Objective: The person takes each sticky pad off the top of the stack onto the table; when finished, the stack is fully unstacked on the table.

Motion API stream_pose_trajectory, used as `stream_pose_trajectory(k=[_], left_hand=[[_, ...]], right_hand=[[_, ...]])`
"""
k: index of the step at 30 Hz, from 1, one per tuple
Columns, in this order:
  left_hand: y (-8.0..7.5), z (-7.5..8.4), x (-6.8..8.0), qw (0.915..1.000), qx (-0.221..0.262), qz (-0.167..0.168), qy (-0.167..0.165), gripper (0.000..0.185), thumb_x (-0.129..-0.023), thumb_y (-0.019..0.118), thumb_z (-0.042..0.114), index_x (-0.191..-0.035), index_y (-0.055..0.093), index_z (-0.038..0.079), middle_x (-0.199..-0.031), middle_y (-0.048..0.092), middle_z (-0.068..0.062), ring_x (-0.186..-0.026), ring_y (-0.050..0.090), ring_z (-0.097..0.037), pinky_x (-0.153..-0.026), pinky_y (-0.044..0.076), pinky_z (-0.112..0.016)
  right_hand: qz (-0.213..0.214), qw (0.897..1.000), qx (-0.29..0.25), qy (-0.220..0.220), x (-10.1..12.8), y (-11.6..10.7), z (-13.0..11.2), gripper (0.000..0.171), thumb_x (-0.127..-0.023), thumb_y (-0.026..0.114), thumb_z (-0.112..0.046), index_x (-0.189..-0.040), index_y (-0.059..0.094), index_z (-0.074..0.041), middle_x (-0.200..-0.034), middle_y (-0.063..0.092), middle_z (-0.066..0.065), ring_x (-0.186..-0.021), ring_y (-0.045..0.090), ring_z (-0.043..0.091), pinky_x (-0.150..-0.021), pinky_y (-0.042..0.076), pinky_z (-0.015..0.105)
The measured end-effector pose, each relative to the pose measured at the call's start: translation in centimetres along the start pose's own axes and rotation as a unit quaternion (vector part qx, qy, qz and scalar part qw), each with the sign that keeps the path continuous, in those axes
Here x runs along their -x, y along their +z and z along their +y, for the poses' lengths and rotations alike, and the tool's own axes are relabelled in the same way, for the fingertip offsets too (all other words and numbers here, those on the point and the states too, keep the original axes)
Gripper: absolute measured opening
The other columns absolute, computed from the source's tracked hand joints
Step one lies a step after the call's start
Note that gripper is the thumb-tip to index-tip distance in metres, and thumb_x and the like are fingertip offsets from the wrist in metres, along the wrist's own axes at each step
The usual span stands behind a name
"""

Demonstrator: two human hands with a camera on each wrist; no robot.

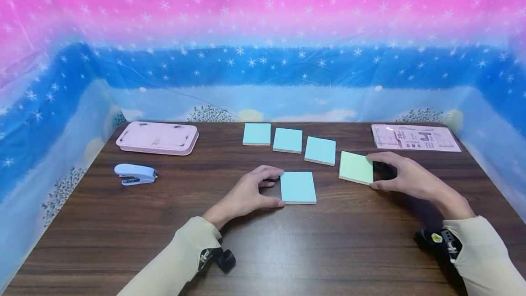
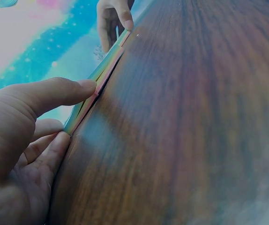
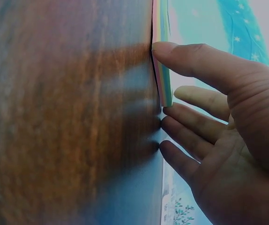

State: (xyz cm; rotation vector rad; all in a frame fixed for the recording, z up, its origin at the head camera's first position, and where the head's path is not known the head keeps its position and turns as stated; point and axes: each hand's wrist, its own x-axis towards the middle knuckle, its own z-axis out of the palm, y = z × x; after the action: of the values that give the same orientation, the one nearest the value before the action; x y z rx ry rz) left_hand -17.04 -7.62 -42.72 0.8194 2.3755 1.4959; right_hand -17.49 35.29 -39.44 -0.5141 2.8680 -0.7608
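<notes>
In the head view, my left hand [image 1: 248, 192] holds a light-blue sticky note pad [image 1: 298, 187] at its left side, thumb at the near corner and index finger at the far one. My right hand [image 1: 404, 176] likewise grips a light-green sticky note pad [image 1: 356, 167] by its right corners. Edge-on in the right wrist view, the green-topped pad [image 3: 162, 70] shows pink, yellow and blue layers beside the thumb [image 3: 190, 58]. The left wrist view shows coloured layers along the edge of the other pad [image 2: 85, 108]. Both pads lie at the brown tabletop.
Three more light-blue pads [image 1: 256, 134] [image 1: 287, 140] [image 1: 320, 150] form a slanting row toward the back. On the left are a pink case [image 1: 157, 138] and a pale-blue stapler [image 1: 135, 174]. A pink printed packet [image 1: 416, 138] lies back right. A patterned curtain [image 1: 263, 67] borders the table.
</notes>
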Motion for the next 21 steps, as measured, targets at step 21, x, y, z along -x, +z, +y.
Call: stream_pose_trajectory(k=[21], left_hand=[[0.0, 0.38, -0.22, 1.0, 0.002, -0.007, 0.006, 0.073, -0.084, 0.091, 0.011, -0.149, 0.058, 0.001, -0.149, 0.055, -0.011, -0.129, 0.063, -0.029, -0.11, 0.052, -0.029]], right_hand=[[0.003, 0.999, -0.021, 0.024, 0.47, -0.5, -0.15, 0.082, -0.091, 0.085, -0.047, -0.155, 0.053, -0.009, -0.158, 0.046, 0.026, -0.144, 0.04, 0.052, -0.11, 0.039, 0.074]])
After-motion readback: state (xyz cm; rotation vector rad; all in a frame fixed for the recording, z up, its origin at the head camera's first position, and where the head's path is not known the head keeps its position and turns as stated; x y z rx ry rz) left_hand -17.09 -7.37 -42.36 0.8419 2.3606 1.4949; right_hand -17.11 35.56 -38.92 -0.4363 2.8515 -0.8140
